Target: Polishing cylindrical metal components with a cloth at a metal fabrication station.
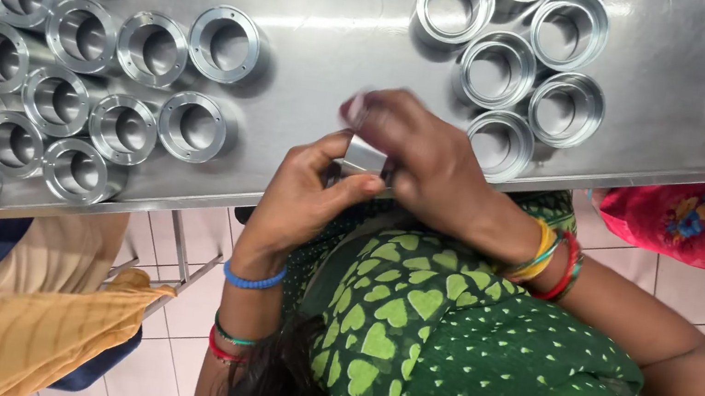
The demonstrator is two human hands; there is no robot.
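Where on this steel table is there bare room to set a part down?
Bare patch: mid-table, between the left group of flanged metal sleeves and the right cluster of metal rings. Both groups are packed tight. The hands hold a metal part at the near edge.

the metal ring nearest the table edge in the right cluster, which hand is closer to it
Right. The right hand nearly touches that metal ring, just left of it. The left hand sits farther left and lower, beyond the right hand.

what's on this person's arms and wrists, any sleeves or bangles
Left hand: bare forearm with a blue band at the wrist and green and red bangles lower down. Right hand: yellow, green and red bangles, no sleeve on the forearm.
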